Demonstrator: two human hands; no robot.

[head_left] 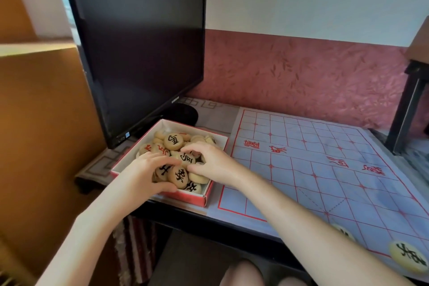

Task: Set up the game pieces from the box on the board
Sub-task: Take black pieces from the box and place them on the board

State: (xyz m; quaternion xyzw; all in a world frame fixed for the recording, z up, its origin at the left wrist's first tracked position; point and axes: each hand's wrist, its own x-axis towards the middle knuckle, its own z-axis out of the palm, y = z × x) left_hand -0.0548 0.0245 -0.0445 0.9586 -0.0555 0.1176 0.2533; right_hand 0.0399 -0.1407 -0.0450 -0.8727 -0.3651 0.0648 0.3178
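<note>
Box [216, 197]: red walls, white inside, seated on bench [216, 116] between monitor [139, 42] and board [325, 169].
Pieces [173, 141] heaped in box; black and red Chinese characters inked on faces.
Left hand [144, 174]: fingers curled round pieces at near wall.
Right hand [209, 160]: fingers curled round pieces at heap centre.
Board: red grid, red characters printed across middle band.
One black-marked piece [408, 259] placed at board's near right corner.
Monitor bezel marked SAMSUNG.

Wooden pieces [178, 176], cardboard box [197, 197], glossy board [325, 169]
</note>
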